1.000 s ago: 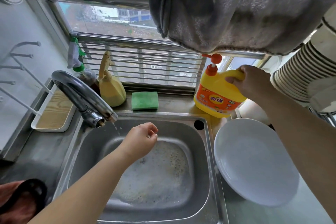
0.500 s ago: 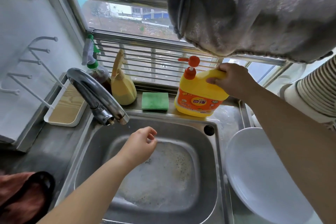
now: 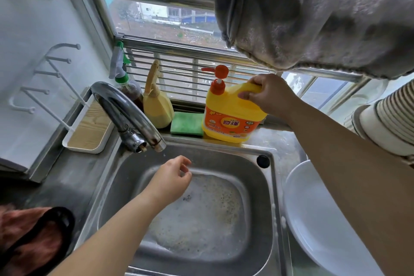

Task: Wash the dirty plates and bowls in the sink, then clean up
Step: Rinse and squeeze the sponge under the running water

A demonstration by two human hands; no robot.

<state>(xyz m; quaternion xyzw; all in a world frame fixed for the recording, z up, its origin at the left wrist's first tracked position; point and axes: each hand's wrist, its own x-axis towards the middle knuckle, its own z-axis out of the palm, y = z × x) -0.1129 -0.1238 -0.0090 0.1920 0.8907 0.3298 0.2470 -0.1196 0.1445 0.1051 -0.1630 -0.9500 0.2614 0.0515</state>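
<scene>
A steel sink (image 3: 264,186) holds shallow, foamy, speckled water. My left hand (image 3: 170,179) hovers over the basin below the tap (image 3: 125,110), fingers loosely curled and holding nothing. My right hand (image 3: 271,94) grips the handle of a yellow detergent jug (image 3: 228,116) with a red pump, which stands on the ledge behind the sink. A white plate (image 3: 313,219) lies on the counter right of the sink, partly hidden by my right forearm. A green sponge (image 3: 186,123) lies on the ledge, touching the jug's left side.
Behind the tap stand a spray bottle (image 3: 122,78) and a yellow bottle (image 3: 156,105). A white rack tray (image 3: 87,127) sits at left. A grey towel (image 3: 324,13) hangs overhead. Stacked striped bowls (image 3: 389,114) are at right; a dark slipper (image 3: 38,237) is at lower left.
My right hand has carried the detergent jug leftward along the ledge until it stands against the green sponge. My left hand stays over the basin with fingers slightly more apart.
</scene>
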